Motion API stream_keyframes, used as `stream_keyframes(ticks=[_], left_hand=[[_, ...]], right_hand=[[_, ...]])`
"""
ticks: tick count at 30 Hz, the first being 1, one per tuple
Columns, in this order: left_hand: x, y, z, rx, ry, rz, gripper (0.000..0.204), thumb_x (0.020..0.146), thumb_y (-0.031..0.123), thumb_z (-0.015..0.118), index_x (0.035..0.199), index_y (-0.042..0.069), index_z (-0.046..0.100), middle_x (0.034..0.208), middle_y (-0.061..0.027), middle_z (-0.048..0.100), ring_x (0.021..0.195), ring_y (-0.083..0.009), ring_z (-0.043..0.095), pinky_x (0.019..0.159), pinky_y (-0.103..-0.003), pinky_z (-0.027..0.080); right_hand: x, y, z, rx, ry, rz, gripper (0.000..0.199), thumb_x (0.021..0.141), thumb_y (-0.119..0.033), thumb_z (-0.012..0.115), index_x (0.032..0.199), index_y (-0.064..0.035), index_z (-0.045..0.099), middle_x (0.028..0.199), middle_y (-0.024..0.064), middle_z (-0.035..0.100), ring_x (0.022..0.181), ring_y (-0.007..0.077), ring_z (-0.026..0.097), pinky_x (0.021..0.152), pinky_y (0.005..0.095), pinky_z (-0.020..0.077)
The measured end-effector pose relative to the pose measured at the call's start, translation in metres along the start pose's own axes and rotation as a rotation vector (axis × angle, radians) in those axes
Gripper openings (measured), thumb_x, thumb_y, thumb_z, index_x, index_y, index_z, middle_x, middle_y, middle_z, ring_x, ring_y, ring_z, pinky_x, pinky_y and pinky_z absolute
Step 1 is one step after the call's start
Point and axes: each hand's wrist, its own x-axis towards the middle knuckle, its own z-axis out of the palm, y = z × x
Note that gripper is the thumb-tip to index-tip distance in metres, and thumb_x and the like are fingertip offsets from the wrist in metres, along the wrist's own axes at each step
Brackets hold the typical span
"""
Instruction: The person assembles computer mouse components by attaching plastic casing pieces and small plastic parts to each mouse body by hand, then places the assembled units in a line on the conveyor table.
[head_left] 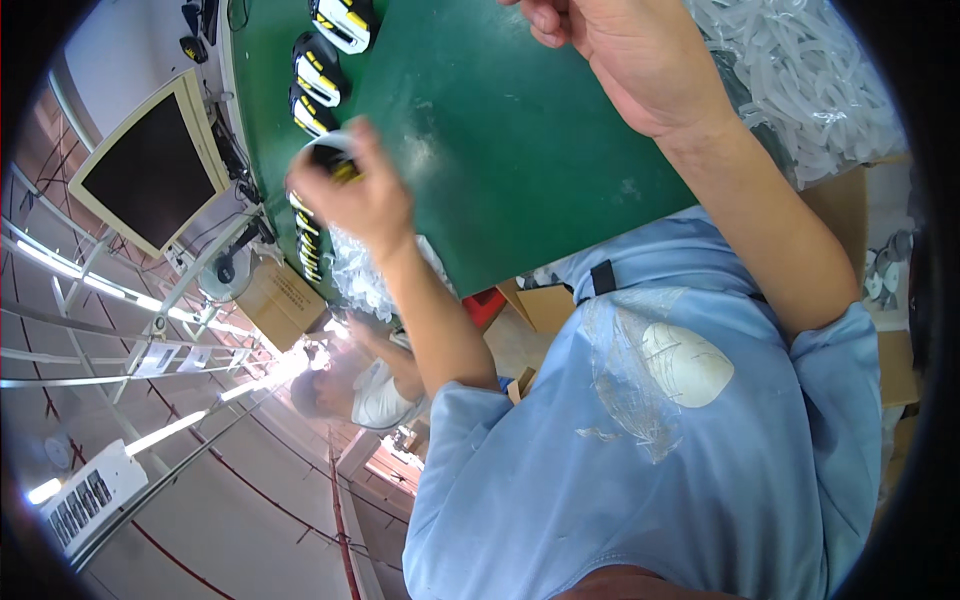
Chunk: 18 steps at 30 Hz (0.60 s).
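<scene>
My left hand (375,195), smeared by motion, grips a rounded black-and-white piece (333,158) with some yellow on it, above the green table's left side. Its exact kind I cannot make out. Similar black, white and yellow pieces stand in a line along the table's left edge, one (318,70) just beyond that hand and another (343,22) farther off. At the top edge, my right hand (640,60) hovers over the table with its visible fingers curled. The picture's edge cuts off part of these fingers, hiding anything they hold.
The green table (520,140) spreads before me. A clear bag of whitish curved strips (800,80) lies at the right; crumpled clear plastic (360,275) sits by my left forearm. Beyond the left edge are a monitor (150,165), a cardboard box (278,305) and another person (380,395).
</scene>
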Motion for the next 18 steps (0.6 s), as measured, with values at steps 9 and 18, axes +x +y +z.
stream_keyframes(ticks=[9,18], left_hand=[[-0.021,-0.010,-0.026,-0.107,0.107,-0.110,0.049,0.098,0.033,0.080,0.124,-0.002,0.056,0.103,-0.0126,0.062,0.091,-0.0273,0.059,0.085,-0.040,0.048],[-0.035,0.033,-0.036,-2.101,-0.404,-0.666,0.090,0.105,0.071,0.050,0.149,-0.007,0.051,0.134,-0.0210,0.062,0.098,-0.0288,0.055,0.082,-0.042,0.051]], right_hand=[[-0.009,0.002,0.006,-0.132,0.035,0.049,0.030,0.115,-0.027,0.057,0.111,-0.0026,0.074,0.086,-0.0027,0.063,0.072,0.0035,0.052,0.065,0.0186,0.0423],[-0.040,0.012,0.039,-1.046,-0.461,-0.385,0.023,0.101,-0.020,0.072,0.122,-0.0104,0.077,0.100,0.0048,0.070,0.094,0.0208,0.066,0.083,0.0341,0.0543]])
